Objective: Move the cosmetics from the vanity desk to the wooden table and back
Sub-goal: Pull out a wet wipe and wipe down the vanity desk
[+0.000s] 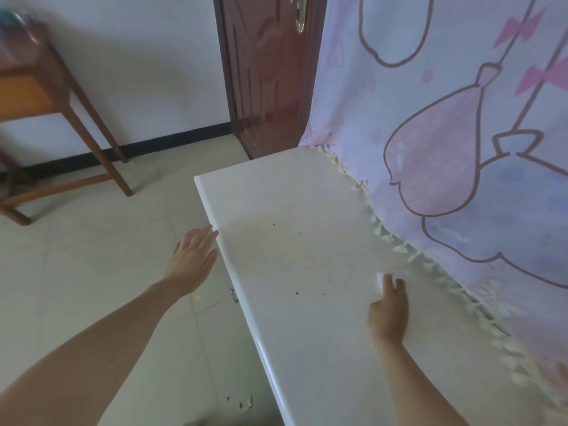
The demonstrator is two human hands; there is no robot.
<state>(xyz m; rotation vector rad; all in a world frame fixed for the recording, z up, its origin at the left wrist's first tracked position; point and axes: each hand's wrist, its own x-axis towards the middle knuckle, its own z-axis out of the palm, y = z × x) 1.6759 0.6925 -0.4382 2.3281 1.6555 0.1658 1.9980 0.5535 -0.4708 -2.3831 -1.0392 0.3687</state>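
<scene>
Up close, the right hand (pixel 388 315) rests on the white table (pixel 292 256), fingers (pixel 388 282) apparently touching a small white item (pixel 380 278). Left hand (pixel 192 259) hovers beside the edge, fingers loosely spread.

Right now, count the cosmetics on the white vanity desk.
1: a small white item, blurred, at the right hand's fingertips near the pink cloth. The rest of the desktop shows only dark specks. The hand may hide more.

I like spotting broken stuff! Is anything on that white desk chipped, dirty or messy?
Yes. The white desk has small dark specks scattered over its top, and the paint on its front, low down, looks chipped. The pink cloth's fringe lies ragged along the back edge. Nothing looks spilled.
</scene>
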